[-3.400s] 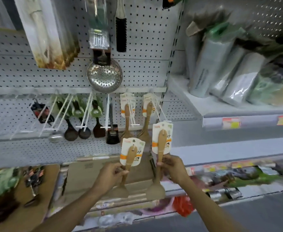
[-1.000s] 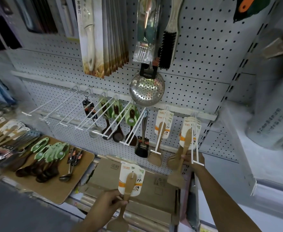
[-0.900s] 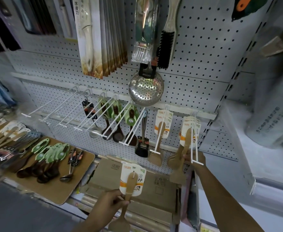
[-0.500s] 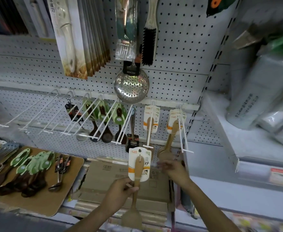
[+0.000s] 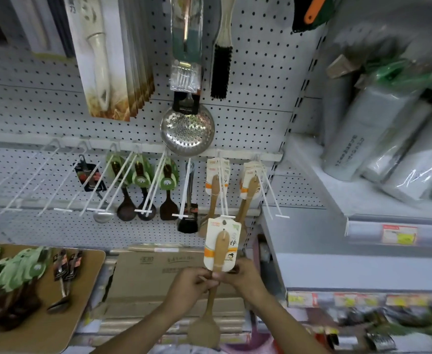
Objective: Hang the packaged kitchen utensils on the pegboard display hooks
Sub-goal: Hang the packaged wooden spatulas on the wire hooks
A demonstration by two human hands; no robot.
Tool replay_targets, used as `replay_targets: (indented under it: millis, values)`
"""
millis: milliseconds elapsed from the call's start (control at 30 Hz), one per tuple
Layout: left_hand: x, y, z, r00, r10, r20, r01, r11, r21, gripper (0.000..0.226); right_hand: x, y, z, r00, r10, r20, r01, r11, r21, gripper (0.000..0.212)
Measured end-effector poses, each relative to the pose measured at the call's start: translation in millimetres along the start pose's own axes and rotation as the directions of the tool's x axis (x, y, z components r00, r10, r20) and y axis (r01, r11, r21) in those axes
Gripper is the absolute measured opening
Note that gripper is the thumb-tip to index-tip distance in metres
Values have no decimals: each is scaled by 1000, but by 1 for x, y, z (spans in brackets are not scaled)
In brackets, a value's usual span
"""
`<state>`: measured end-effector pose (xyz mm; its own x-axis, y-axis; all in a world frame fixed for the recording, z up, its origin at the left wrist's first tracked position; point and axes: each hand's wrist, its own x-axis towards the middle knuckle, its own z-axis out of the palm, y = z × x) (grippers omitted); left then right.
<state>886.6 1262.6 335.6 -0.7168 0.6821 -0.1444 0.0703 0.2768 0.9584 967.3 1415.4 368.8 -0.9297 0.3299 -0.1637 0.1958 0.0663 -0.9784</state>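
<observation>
Wooden spoon on its white backing card is held upright in front of the pegboard, just below the tip of the hook that already carries matching carded spoons. Both hands meet at the handle just under the card: the left hand has its fingers curled round the handle, and the right hand pinches it from the other side. The card's small hang hole sits near its top edge, almost level with the crossbar at the hook's end. From where I stand, the risk is in that last bit of alignment. The hole is small and the hook ends in a flat crosspiece, so if the card comes up tilted it will likely snag or crease rather than slide on. Holding low on the handle gives little control over the card's top, which could flop backward. A hard shove might also swing the spoons already hanging there, or nudge the neighbouring hook and its cards. If either grip slackens, the spoon probably drops onto the flattened cardboard boxes below.
</observation>
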Motion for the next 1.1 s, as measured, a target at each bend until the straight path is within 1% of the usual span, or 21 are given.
replay_targets:
  millis: [67,167,200,267,300,367,433,500,567,667,733,833,967,1100]
  values:
    - [-2,-5,-4,1000,-12,-2,12,1000,-26,28,1,2,7,1000,6,-27,-5,1000,14,22]
    - [-5,-18,-11,999,-43,26,44,999,-16,10,7,5,11,997,23,-79,-16,996,87,19]
    - [-5,-24,-13,998,-50,47,49,999,19,9,9,5,11,996,26,-89,-16,994,107,19]
    - [-6,-38,-16,994,-74,82,67,994,91,18,16,5,10,995,34,-96,-21,991,135,19]
    - [-4,-43,-18,992,-91,89,79,988,132,18,19,5,10,994,43,-100,-28,988,150,20]
    - [-3,-50,-20,989,-121,81,101,971,218,6,23,7,10,994,54,-93,-37,984,177,22]
    - [-2,-56,-23,988,-136,72,112,956,271,28,26,8,9,997,39,-67,-26,981,193,23]
    - [1,-63,-23,985,-154,74,125,943,307,35,28,8,7,999,30,-36,-22,981,192,22]
    - [3,-69,-23,982,-172,80,134,929,345,35,30,12,8,999,50,-19,-45,982,186,18]
    - [4,-74,-20,975,-191,111,128,899,418,29,31,18,11,996,91,-11,-87,976,201,19]
    - [6,-75,-18,976,-190,104,122,879,461,28,33,20,12,995,98,-6,-95,976,195,19]
    - [8,-72,-14,979,-184,92,119,871,477,32,37,20,10,994,108,-12,-104,977,188,19]
    - [13,-67,-10,983,-170,76,104,842,530,32,43,19,6,995,98,-27,-92,979,184,18]
    - [21,-61,-4,985,-154,79,83,820,567,31,52,14,2,993,108,-38,-101,984,144,16]
